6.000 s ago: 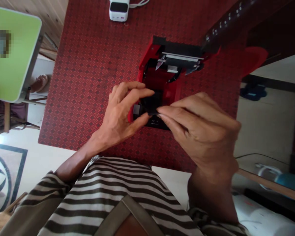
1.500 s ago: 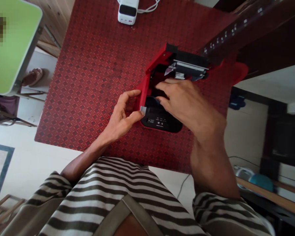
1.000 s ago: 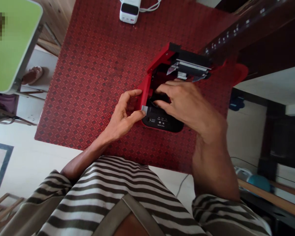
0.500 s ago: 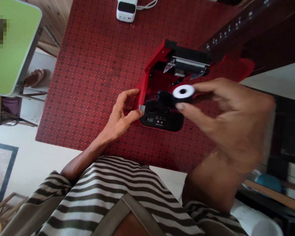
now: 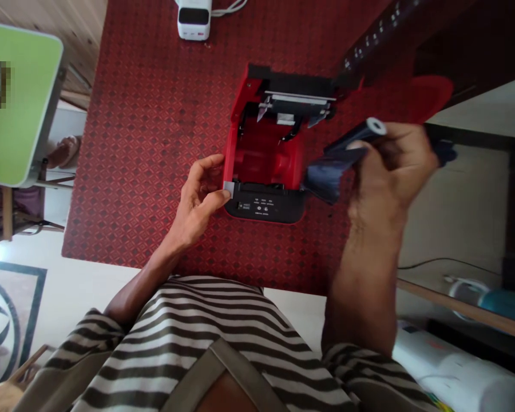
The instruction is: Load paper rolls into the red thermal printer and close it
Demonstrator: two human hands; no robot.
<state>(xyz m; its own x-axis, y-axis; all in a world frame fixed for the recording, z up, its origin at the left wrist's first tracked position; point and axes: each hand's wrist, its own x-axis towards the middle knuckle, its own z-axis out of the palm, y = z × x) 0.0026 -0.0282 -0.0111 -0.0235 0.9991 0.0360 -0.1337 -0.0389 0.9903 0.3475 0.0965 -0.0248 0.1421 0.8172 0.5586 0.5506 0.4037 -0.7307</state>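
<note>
A red and black label printer (image 5: 261, 209) stands on the table with its lid (image 5: 300, 86) raised, and its red inner bay (image 5: 261, 154) shows. At its left front corner, my left hand (image 5: 199, 203) grips the side, with the thumb on a small grey tab (image 5: 228, 187). To the right of the printer, above the table, my right hand (image 5: 395, 171) is closed around a dark ribbon roll (image 5: 356, 136) with a white core. Loose dark film (image 5: 326, 177) hangs from the roll toward the printer's right edge. Part of the roll is hidden by my fingers.
A patterned red cloth (image 5: 154, 137) covers the table. At the back stands a small white device (image 5: 194, 20) with a cable. A green table (image 5: 21, 131) is at the left. A dark, shiny bar (image 5: 381, 34) crosses the back right, near a red rounded object (image 5: 431, 94).
My right hand has moved right and slightly back with the ribbon roll, away from the printer's bay, which is now uncovered. My left hand keeps its grip on the printer's corner.
</note>
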